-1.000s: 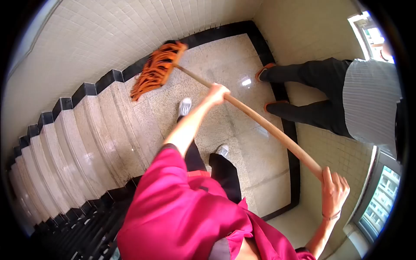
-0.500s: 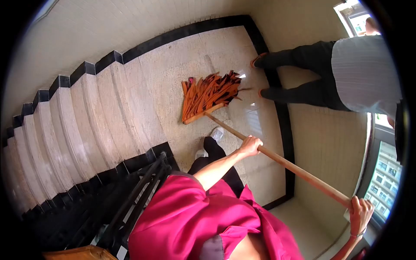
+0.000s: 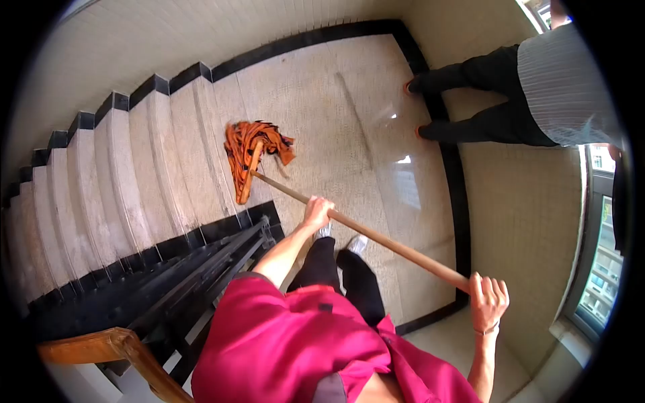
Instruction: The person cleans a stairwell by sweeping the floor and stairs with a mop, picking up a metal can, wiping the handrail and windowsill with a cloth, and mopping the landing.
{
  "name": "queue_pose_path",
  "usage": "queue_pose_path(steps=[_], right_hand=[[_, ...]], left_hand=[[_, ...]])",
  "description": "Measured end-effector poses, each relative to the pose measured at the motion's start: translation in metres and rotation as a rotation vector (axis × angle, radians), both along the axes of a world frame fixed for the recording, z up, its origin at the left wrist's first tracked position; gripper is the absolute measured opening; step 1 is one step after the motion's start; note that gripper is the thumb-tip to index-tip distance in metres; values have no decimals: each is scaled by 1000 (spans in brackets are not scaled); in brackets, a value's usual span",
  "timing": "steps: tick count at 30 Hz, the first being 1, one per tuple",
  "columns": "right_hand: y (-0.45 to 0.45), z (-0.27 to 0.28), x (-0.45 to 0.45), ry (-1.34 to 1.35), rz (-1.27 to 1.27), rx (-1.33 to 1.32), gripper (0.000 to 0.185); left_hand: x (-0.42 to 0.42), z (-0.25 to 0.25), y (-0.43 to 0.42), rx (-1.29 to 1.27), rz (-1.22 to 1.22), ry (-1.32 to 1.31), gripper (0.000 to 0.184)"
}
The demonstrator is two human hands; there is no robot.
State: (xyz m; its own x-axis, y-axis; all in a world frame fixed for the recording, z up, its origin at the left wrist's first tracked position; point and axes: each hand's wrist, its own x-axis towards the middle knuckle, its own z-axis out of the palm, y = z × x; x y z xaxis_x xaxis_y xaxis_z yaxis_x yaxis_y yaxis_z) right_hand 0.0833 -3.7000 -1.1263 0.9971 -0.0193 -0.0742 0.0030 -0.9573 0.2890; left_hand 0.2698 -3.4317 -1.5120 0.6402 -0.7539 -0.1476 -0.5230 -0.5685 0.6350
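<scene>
A mop with orange cloth strips [image 3: 236,156] rests on the landing floor near the foot of the stairs. Its wooden handle [image 3: 396,247] runs down to the right across my front. My left hand [image 3: 318,213] is wrapped round the handle's lower half, closer to the mop head. At the upper end of the handle, my right hand [image 3: 489,300] is closed round it, with a thin band on the wrist. The strips bunch and curl on both sides of the wooden head bar.
Stairs [image 3: 127,168] lie to the left, edged by a dark railing [image 3: 201,269] and a wooden handrail [image 3: 87,346]. Another person [image 3: 500,94] in dark trousers stands by the right wall. A window [image 3: 598,262] is at far right. Wet shine marks the floor [image 3: 376,134].
The mop has swept left toward the stairs, and its strips have folded round the bar. Both my hands have moved left with the handle, the right one also slightly up.
</scene>
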Motion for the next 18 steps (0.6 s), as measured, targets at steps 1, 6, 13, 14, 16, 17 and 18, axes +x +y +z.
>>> queue_pose_path(steps=[1,6,13,14,16,17,18], right_hand=[[-9,-3,-22,3,-119,16,9],[-35,-30,-144,-65,-358,63,13],[-14,-34,-258,326,-668,520,16],[-11,-37,-258,355,-699,502,16],[4,-50,-229,410,-773,498,16],[11,-73,-227,426,-913,577,17],[17,-96,-224,431,-1057,645,18]], left_hand=[[-2,10,-10,-54,-12,-10,8],[-13,62,-67,-18,-190,-78,9],[-68,61,-119,-45,-369,-144,16],[-78,56,-124,-81,-375,-156,17],[-86,41,-130,-126,-395,-124,18],[-82,29,-132,-137,-407,-77,18],[-68,16,-129,-104,-441,7,14]])
